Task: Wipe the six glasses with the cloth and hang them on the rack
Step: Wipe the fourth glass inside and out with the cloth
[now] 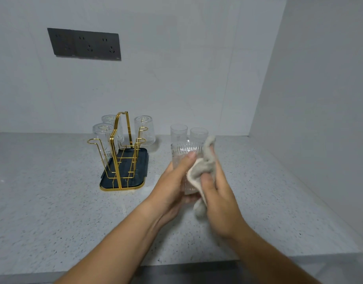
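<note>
Tabletop [53, 201]: speckled grey, carries everything.

Rack [123, 158]: gold wire on a dark tray, left of your hands. Three hung glasses sit mouth-down on its far pegs, one at near left [103, 138], one behind it [111, 121], one at right [144, 130]. The near pegs show bare. Count: three of six done.

Left hand [172, 187]: wrapped round the lower body of the held glass [185, 152], thumb across its front. The glass is lifted off the tabletop, just right of the rack, and it looks inverted, though I cannot be sure.

Right hand [219, 197]: closed on the cloth [205, 167], pressing it against the right side of the glass. The two hands meet on this one glass. Judged as glass four, mid-wipe and not yet hung.

Two waiting glasses stand upright behind your hands, left [178, 131] and right [199, 134], close together. Whether they are already wiped cannot be told.

Left to do: finish this wipe, hang it, then the last two.
</note>
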